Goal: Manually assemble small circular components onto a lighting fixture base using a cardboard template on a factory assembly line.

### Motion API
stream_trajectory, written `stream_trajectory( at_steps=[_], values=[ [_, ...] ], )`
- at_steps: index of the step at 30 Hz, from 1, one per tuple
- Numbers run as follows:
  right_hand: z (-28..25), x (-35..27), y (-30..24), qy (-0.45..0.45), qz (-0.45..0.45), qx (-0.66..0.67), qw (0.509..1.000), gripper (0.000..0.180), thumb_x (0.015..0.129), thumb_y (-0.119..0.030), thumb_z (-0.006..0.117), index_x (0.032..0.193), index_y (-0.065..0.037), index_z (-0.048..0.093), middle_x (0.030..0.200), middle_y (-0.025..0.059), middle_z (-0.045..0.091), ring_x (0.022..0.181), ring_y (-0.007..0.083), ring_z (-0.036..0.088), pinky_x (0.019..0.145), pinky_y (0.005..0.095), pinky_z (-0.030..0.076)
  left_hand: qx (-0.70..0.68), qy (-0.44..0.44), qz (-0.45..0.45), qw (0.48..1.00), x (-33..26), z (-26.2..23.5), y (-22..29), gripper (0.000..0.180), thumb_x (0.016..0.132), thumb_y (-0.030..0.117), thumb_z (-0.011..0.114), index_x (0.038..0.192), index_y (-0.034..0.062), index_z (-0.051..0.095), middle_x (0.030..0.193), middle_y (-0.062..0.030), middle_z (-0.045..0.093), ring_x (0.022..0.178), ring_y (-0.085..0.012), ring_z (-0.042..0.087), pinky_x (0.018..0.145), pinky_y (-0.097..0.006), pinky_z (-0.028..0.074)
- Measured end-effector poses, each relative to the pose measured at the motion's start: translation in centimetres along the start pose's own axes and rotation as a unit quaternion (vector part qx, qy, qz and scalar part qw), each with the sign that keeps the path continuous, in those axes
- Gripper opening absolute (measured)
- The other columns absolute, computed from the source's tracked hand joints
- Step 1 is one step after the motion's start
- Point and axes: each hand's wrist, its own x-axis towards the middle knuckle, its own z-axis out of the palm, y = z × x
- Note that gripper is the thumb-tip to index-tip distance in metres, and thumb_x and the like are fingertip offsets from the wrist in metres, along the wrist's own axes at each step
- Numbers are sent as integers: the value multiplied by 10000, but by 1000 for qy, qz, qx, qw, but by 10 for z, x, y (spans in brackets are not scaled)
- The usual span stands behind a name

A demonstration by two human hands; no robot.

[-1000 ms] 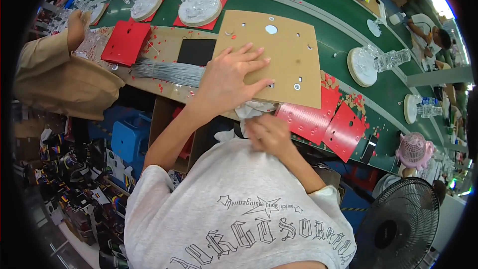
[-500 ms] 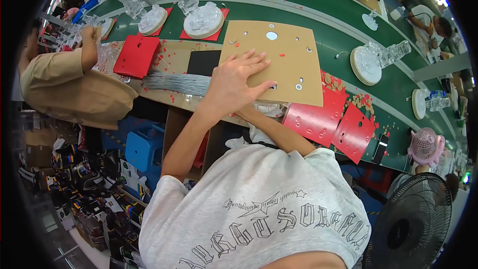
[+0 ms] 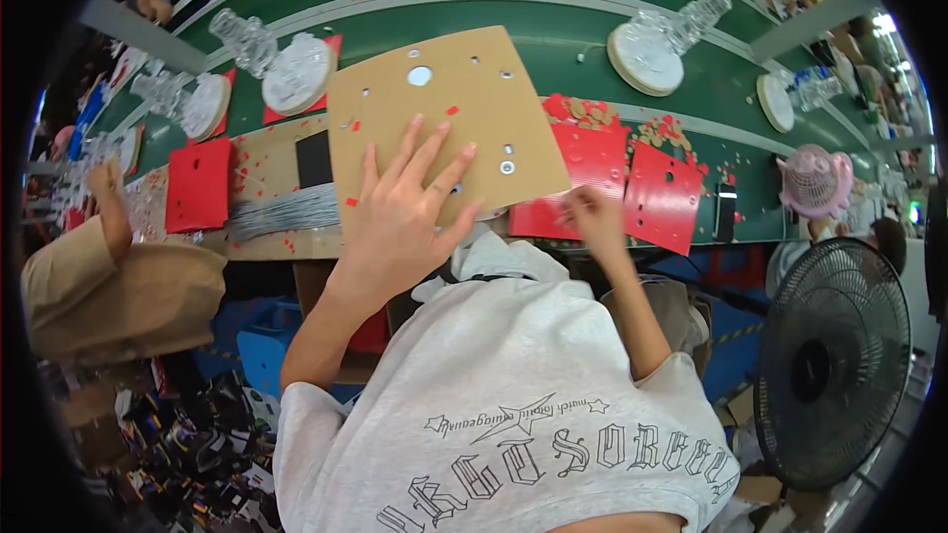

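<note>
My left hand (image 3: pixel 403 205) lies spread, palm down, on the lower left part of a tan cardboard sheet (image 3: pixel 484 104). Several small holes and one larger round hole pierce the sheet, and a few red scraps rest on it. Beside the sheet's lower right corner is my right hand (image 3: pixel 594 215), over a glossy red sheet (image 3: pixel 553 219). Its fingers are bent and blurred, and whether they pinch anything is unclear. A second red sheet (image 3: pixel 668 195) with punched holes lies further right.
Left of the cardboard are a thin grey wire bundle (image 3: pixel 286 213), a black square (image 3: pixel 314 158) and a red sheet stack (image 3: pixel 197 186). Round white bases with clear plastic parts (image 3: pixel 299 74) stand on the green belt. A black fan (image 3: pixel 831 360) is at right; a co-worker sits left.
My right hand has come out from beneath the cardboard to its right side. My left hand sits lower on the sheet, which has turned slightly. The whole view has swung to the right.
</note>
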Motion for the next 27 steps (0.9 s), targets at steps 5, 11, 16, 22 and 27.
stream_trajectory(
  at_steps=[5, 11, 16, 22, 27],
  values=[
    [-167, 7, -75, 154, -188, 258, 935, 103, 974, -117, 632, 1065, -84, 669, 1072, 59, 713, 1006, 167, 667, 839, 279, 525, -81, -10, 67, 994, 8, 2, -3, 630, 853, 350, 782, 1340, -10, 610, 1503, -163, 503, 1424, -315, 451, 1117, -647, 319],
    [-300, 6, -245, -97, -427, 346, 830, 259, 998, -64, 570, 1207, 78, 625, 1186, 180, 664, 1162, 264, 615, 1008, 369, 496, -77, -13, 82, 994, 11, 5, 4, 600, 850, 312, 780, 1381, 92, 611, 1486, -223, 489, 1412, -359, 452, 1095, -664, 320],
    [-123, 1, -298, 133, -404, -180, 887, 279, 920, 14, 603, 1178, -22, 704, 1151, 96, 704, 1003, 174, 680, 802, 292, 556, -59, -16, 78, 995, 12, 7, 11, 587, 844, 276, 778, 1391, 143, 614, 1487, -249, 462, 1412, -377, 441, 1071, -677, 327],
    [-15, 35, -200, -182, -528, -356, 749, 262, 739, 39, 735, 980, -62, 756, 979, 85, 681, 784, 233, 683, 628, 334, 562, -57, 0, 74, 996, 12, 11, 13, 617, 815, 248, 794, 1394, 145, 607, 1462, -243, 470, 1381, -381, 463, 1050, -681, 347],
    [-9, 34, -196, -188, -532, -369, 739, 366, 671, 25, 734, 1024, -73, 750, 993, 69, 661, 872, 233, 672, 662, 346, 563, -60, -6, 61, 996, 14, 8, 11, 675, 779, 184, 816, 1416, 186, 594, 1468, -208, 474, 1374, -384, 478, 1079, -630, 339]
  ],
)
